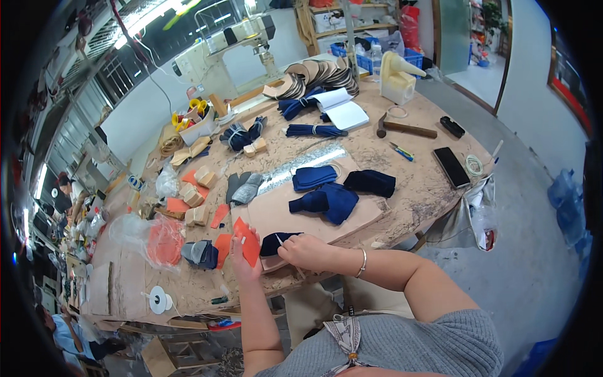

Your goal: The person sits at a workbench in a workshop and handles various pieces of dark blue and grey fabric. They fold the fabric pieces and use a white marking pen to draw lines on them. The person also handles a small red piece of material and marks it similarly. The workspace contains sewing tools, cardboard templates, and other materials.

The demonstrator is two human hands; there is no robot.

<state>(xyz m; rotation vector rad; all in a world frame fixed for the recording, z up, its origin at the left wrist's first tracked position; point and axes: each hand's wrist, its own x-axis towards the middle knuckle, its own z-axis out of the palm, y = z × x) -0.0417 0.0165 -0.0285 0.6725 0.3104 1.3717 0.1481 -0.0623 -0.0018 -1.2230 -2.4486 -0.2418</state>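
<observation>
My left hand (244, 266) is closed on a bright orange flat piece (250, 244), held tilted up above the near edge of the table. Just to its right, a dark navy fabric piece (271, 245) lies on a pale board (342, 234). My right hand (306, 252) is pinched over that navy piece, with a thin pale pointed tool (280, 239) at the fingertips; its kind is too small to make out. Farther off on the board rest folded blue pieces (336, 202) and a dark navy stack (370, 183).
Left of my hands lie orange pieces in a clear plastic bag (164, 242), a grey-and-navy bundle (200, 253) and a white spool (160, 300). Toward the back right are a hammer (408, 129), a phone (451, 167), an open notebook (342, 110) and a glue bottle (397, 81). A sewing machine (226, 41) stands behind.
</observation>
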